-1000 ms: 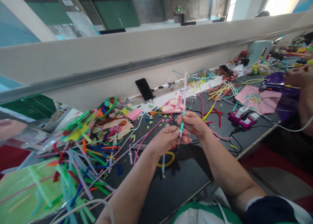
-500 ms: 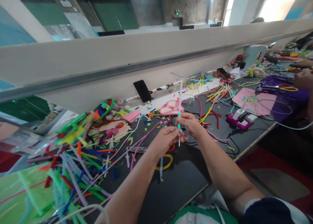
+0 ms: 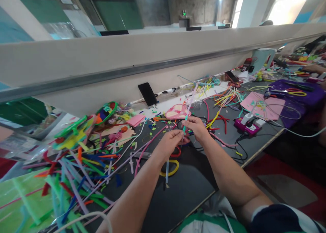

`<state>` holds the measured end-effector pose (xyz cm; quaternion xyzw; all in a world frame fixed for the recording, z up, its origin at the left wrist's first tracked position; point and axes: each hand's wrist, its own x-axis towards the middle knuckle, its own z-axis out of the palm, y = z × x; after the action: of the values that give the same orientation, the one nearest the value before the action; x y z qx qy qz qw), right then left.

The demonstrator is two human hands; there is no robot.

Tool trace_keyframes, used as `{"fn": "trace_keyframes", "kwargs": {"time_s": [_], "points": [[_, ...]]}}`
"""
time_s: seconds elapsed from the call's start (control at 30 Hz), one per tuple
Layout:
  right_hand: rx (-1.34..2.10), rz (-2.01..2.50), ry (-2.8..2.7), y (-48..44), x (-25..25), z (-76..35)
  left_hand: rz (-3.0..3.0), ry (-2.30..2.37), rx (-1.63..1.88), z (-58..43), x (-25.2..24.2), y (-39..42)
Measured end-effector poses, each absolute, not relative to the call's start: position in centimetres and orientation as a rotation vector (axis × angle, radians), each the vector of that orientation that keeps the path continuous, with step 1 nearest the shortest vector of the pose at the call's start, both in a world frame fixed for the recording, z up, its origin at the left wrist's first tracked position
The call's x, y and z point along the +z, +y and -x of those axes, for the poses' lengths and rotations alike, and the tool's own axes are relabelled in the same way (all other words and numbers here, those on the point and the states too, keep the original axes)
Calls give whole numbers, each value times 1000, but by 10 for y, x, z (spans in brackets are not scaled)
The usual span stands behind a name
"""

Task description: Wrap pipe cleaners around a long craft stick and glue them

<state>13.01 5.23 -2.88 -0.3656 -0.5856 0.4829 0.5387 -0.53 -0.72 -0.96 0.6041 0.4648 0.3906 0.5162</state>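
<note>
A pale pink-lilac pipe cleaner (image 3: pixel 190 102) stands nearly upright between my hands, leaning right at its top. Around its lower part sits a turquoise piece (image 3: pixel 186 118). My right hand (image 3: pixel 198 128) pinches the stem at this turquoise part. Just below and to the left, the fingertips of my left hand (image 3: pixel 170 142) are closed on the lower end; the fingers hide much of it. Beneath my hands lie scissors (image 3: pixel 175 172) with yellow and red handle loops, their blades pointing left. A pale blue strip (image 3: pixel 167 173) crosses the yellow loop.
Loose colored pipe cleaners (image 3: pixel 73 182) cover the left side. A black phone (image 3: pixel 147 94) leans on the partition. To the right are a purple power strip (image 3: pixel 246 127) with plugs and cables, pink paper (image 3: pixel 275 109), and another person's hand (image 3: pixel 314 69).
The pipe cleaner's top has tilted to the right. My left hand has shifted slightly at the lower end, and the white tip that showed below is no longer visible. The view has moved slightly.
</note>
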Motion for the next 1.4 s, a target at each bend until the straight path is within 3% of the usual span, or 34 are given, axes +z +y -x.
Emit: {"fn": "trace_keyframes", "kwargs": {"time_s": [0.1, 0.23, 0.47, 0.67, 0.8, 1.23, 1.4], "points": [[1252, 831, -1348, 51, -26, -132, -1286, 1037, 917, 5, -8, -8], [1237, 808, -1380, 51, -27, -131, -1486, 1127, 909, 4, -13, -7], [829, 1061, -1494, 50, -31, -123, -2139, 1634, 909, -1, -19, -10], [1547, 570, -1260, 44, -21, -136, -1460, 987, 906, 5, 1, -16], [1710, 402, -1170, 43, -19, -144, -1105, 663, 801, 5, 9, -22], [1583, 555, -1264, 40, -14, -143, -1073, 682, 802, 3, 4, -22], [1215, 751, -1354, 45, -20, -134, -1675, 1154, 921, -3, -5, -18]]}}
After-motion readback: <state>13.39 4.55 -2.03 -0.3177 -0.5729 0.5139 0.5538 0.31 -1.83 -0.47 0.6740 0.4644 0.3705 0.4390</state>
